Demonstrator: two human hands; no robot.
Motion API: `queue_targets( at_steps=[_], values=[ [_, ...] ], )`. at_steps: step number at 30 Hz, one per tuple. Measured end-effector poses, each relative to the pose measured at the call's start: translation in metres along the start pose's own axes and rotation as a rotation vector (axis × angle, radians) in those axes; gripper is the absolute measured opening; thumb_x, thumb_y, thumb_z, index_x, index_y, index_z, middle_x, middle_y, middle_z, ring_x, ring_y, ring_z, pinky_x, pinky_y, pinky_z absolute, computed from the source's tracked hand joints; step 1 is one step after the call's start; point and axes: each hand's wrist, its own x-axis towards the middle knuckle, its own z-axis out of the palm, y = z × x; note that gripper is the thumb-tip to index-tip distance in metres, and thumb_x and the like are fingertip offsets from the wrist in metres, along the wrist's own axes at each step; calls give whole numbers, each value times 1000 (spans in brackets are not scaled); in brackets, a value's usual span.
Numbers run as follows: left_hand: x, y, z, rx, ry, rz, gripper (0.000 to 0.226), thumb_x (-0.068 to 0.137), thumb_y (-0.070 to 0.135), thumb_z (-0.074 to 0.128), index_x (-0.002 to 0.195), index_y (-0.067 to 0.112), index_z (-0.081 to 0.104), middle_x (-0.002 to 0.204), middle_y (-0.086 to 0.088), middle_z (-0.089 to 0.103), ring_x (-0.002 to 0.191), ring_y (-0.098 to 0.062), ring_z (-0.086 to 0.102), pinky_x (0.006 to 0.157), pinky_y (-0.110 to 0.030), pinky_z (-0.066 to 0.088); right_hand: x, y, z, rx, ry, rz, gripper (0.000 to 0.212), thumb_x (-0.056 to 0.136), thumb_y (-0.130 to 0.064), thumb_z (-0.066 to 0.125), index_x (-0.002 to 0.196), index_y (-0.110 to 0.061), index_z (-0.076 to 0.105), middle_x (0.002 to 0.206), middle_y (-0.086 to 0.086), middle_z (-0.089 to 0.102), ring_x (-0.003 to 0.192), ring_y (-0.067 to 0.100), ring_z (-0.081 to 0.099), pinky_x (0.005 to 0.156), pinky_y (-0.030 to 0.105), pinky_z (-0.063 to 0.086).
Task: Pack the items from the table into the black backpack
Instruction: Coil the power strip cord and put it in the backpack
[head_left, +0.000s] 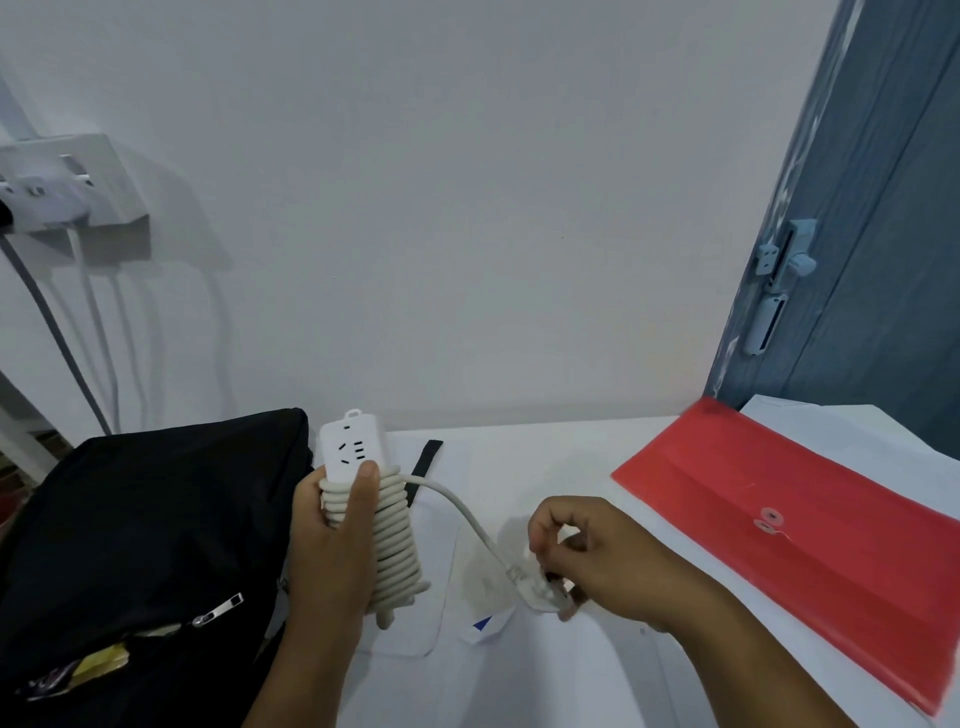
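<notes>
Left hand (332, 540) grips the cord-wrapped power strip (363, 499) beside the black backpack (145, 530); right hand (597, 561) pinches its plug (540, 590) above the table (571, 665).

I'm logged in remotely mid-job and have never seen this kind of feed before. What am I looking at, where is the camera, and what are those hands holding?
There is no machine here: the camera sits on a person's head, looking forward and down at their own two bare hands over a white table. The left hand grips a white power strip with its cord coiled around it. The right hand pinches the cord's loose end with the plug. The black backpack stands at the left, its zipper partly open. A red envelope folder lies at the right, on white paper.
</notes>
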Motion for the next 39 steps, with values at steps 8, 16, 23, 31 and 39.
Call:
queue_targets(
  at_steps=[8,16,23,31,39],
  values=[
    [3,-12,-2,295,55,147,33,82,57,71,105,40,56,90,12,70,82,-13,69,70,-46,60,-13,-42,1,147,44,-207,24,100,-20,59,85,-27,76,79,2,68,60,6,53,59,24,44],
    [-10,-20,8,571,-184,197,36,83,59,67,110,45,47,83,17,67,73,1,63,59,-23,47,-24,-62,9,203,-70,-280,37,72,-6,87,87,-29,62,74,-1,65,66,15,58,63,30,49],
    [-16,-21,15,641,-504,294,40,78,54,74,110,46,51,89,18,69,80,0,66,70,-29,57,-18,-76,13,283,112,-361,29,76,-4,79,85,-24,60,82,8,65,65,22,63,61,36,51],
    [-31,-13,26,791,-477,422,39,69,81,56,90,49,49,75,27,63,74,10,60,61,-11,46,-15,-88,24,557,-50,-345,27,85,1,74,98,-1,50,76,15,67,66,29,67,63,34,57],
    [-36,-15,29,655,-526,275,46,76,79,57,92,36,61,80,14,72,78,3,67,75,-31,57,1,-78,20,553,-42,-356,40,83,1,76,116,-13,58,125,20,60,107,35,70,101,50,52]
  ],
)
